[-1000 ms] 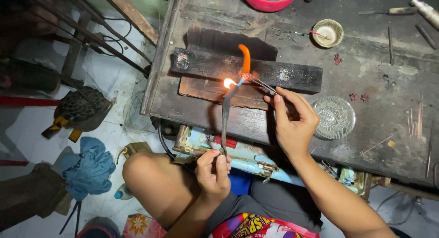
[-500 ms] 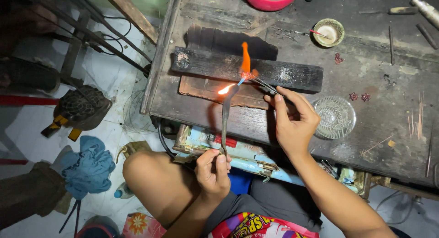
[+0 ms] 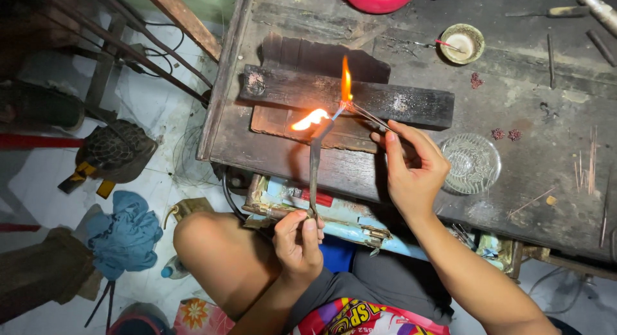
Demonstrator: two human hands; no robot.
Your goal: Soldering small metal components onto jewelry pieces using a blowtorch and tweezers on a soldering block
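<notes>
Charred wood block [image 3: 385, 100] lay on the bench [image 3: 546, 181], a fireproof backing. Left hand [image 3: 299, 242] gripped the torch [image 3: 313, 168], flame aimed at the block; right hand [image 3: 411, 164] pinched tweezers [image 3: 369, 116], keeping fingers clear of heat.

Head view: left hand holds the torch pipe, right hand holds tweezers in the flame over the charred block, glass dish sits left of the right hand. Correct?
Not quite. In the head view the glass dish sits to the right of the right hand, not left. The rest stands: the left hand holds the torch pipe, and the right hand holds the tweezers in the flame over the charred block.
</notes>
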